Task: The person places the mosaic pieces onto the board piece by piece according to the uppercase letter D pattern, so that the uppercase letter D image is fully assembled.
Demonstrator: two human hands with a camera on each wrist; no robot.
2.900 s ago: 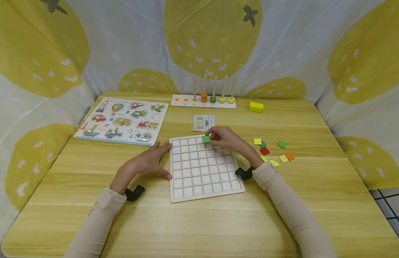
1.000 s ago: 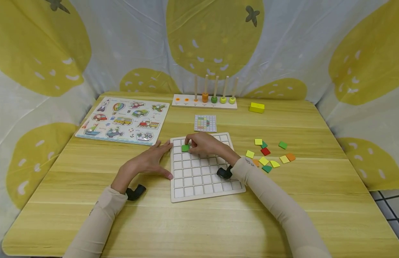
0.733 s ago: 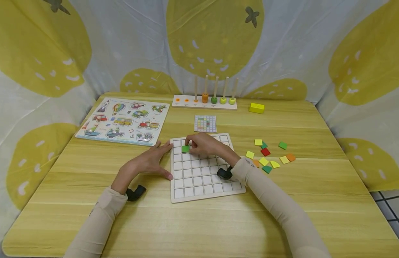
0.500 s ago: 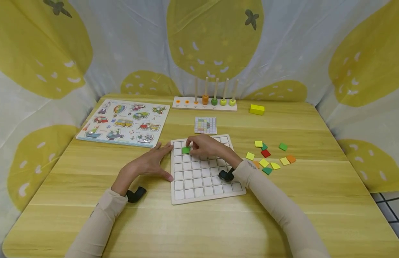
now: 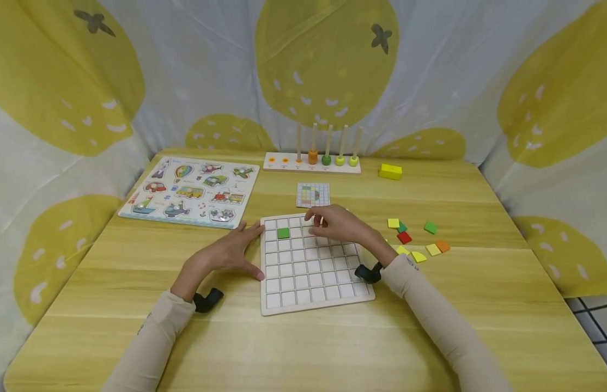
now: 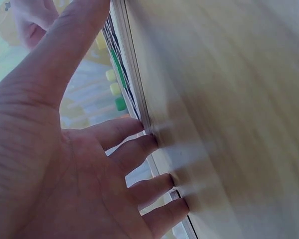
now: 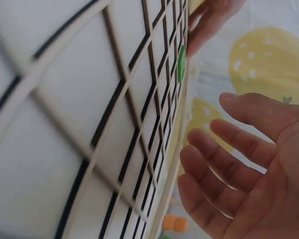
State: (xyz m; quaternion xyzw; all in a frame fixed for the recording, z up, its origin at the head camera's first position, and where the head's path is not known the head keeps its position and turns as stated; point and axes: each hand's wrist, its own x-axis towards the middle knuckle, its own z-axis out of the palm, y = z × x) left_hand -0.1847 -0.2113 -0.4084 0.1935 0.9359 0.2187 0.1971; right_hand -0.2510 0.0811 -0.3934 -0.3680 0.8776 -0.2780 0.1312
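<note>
A white gridded board [image 5: 287, 284] lies on the table in front of the person. One green square tile [image 5: 283, 233] sits in a cell near its far left corner, in the second column and second row. The left hand [image 5: 226, 251] is spread along the board's left edge, with thumb and fingertips right at the rim; the left wrist view shows its fingers [image 6: 162, 186] against that side. Over the far part of the grid hovers the right hand [image 5: 340, 224], holding nothing. Its fingers [image 7: 209, 179] are loosely bent and apart in the right wrist view.
Right of the board lie several loose tiles, among them a red one [image 5: 404, 237], a green one [image 5: 430, 227] and an orange one [image 5: 443, 246]. Behind the board are a small pattern card [image 5: 324, 198], a peg stand [image 5: 284, 166] and a yellow block [image 5: 390, 172]. A picture puzzle [image 5: 195, 204] lies left.
The right hand carried the green tile left across the board and set it in a cell. It has since let go and moved back to the right. The left hand stayed at the edge.
</note>
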